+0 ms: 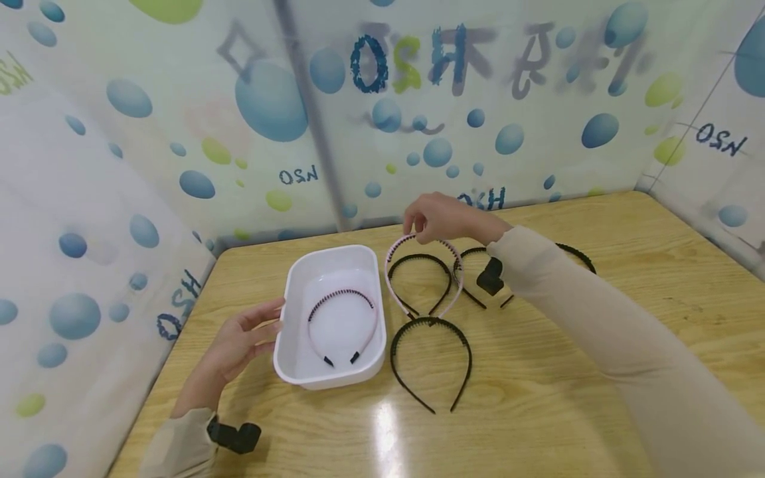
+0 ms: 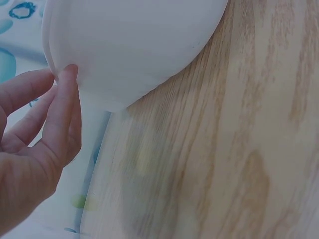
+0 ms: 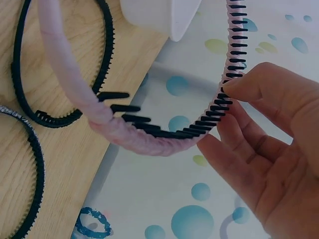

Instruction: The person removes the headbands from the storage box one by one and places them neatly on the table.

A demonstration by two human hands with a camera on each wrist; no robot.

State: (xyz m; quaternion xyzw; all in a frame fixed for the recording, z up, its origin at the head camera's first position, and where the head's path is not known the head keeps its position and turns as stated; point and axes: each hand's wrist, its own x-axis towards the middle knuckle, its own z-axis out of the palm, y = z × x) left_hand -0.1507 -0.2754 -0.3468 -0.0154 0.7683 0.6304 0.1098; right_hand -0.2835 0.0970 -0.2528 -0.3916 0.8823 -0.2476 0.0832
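Observation:
My right hand [image 1: 445, 216] pinches a pink headband [image 3: 154, 146] with black comb teeth by its arch, thumb on one side and fingertips on the other. The headband hangs with its ends downward, overlapping black headbands in the head view. At the left, my left hand [image 1: 239, 342] touches the side of a white plastic basin [image 1: 281, 345], its fingertips right at the rim and outer wall, fingers fairly straight. Inside the basin lies another pink headband [image 1: 375, 325] with dark teeth and black tips.
A black headband [image 1: 469, 355] lies in front of the held one, and another [image 1: 449, 282] lies behind it. Further right are two more, one [image 1: 472, 299] partly behind my right wrist and one [image 1: 582, 255] partly behind the sleeve. A patterned sheet [image 1: 382, 153] backs the wooden table [image 1: 538, 411].

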